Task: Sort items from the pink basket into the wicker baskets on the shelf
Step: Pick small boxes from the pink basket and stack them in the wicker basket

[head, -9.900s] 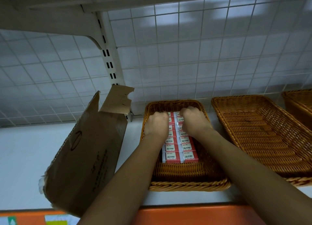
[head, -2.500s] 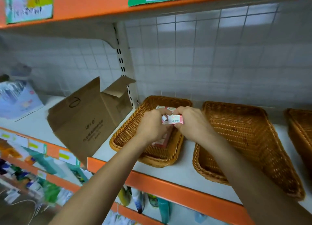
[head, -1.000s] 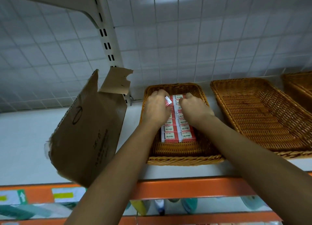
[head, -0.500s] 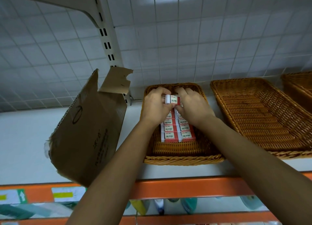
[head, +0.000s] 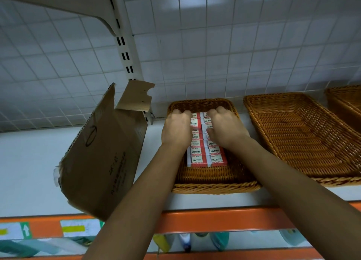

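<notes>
A wicker basket point(head: 213, 183) on the shelf holds two columns of small red-and-white eraser boxes point(head: 198, 160). Both my hands reach into its far end. My left hand point(head: 176, 128) pinches one slightly tilted eraser box point(head: 194, 122) at the far end of the left column. My right hand point(head: 226, 127) lies over the right column with bent fingers, thumb and fingertips on either side of a few boxes; its grip is hidden. The pink basket is out of view.
A second wicker basket point(head: 304, 138) sits to the right and a third point(head: 345, 101) at the right edge. A torn cardboard box point(head: 105, 158) leans on the shelf to the left. The orange shelf edge point(head: 214, 220) runs below, with goods on the lower shelf.
The box that both hands held above the rows half a second ago has come down into the left column. My hands have spread apart, one over each column.
</notes>
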`<state>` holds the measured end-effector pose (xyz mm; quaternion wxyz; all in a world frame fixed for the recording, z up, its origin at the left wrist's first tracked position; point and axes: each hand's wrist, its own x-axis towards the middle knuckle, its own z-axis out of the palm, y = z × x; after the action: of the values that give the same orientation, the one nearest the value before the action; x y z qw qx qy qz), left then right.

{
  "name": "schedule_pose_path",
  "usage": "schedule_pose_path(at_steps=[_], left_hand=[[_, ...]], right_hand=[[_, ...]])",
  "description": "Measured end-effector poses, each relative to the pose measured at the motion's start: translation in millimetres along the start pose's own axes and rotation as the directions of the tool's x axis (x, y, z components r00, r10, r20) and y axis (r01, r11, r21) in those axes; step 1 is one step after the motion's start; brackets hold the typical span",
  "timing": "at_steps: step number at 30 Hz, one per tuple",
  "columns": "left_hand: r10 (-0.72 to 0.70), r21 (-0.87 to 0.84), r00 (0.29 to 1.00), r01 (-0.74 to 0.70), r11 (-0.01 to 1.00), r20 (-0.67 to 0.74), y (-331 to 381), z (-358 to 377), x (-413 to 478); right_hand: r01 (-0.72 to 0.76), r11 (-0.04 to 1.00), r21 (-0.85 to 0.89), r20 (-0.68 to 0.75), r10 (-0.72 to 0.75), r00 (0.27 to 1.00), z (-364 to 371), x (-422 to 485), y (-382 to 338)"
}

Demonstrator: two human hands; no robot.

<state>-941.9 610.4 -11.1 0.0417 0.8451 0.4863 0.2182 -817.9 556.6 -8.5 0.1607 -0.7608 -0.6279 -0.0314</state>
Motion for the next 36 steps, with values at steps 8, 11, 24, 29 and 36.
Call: schedule_pose_path(at_steps=[8,11,24,29,36], left_hand=[[-0.033,0.152,0.991,0.013,0.988,0.130,6.4,-2.2,-2.2],[-0.036,0.147,0.989,0.015,0.989,0.141,8.3,-3.6,-2.4],[-0.031,0.216,0.988,-0.002,0.976,0.150,11.1,-0.8,-2.1],[-0.041,0.208,0.988,0.009,0.978,0.146,11.8,0.5,-1.9],[-0.026,0.239,0.989,-0.010,0.971,0.147,12.2,2.2,-2.0]], right_hand=[[-0.078,0.996,-0.042,0.089,0.081,0.993,3.5,0.3,-0.9],[-0.090,0.996,-0.019,0.084,0.091,0.992,4.5,1.0,-0.2],[-0.085,0.996,-0.022,0.089,0.087,0.992,2.5,-0.1,-0.3],[-0.089,0.996,-0.028,0.088,0.091,0.992,2.0,-0.5,-1.3],[-0.077,0.997,-0.023,0.082,0.079,0.994,1.0,-1.6,-2.4]])
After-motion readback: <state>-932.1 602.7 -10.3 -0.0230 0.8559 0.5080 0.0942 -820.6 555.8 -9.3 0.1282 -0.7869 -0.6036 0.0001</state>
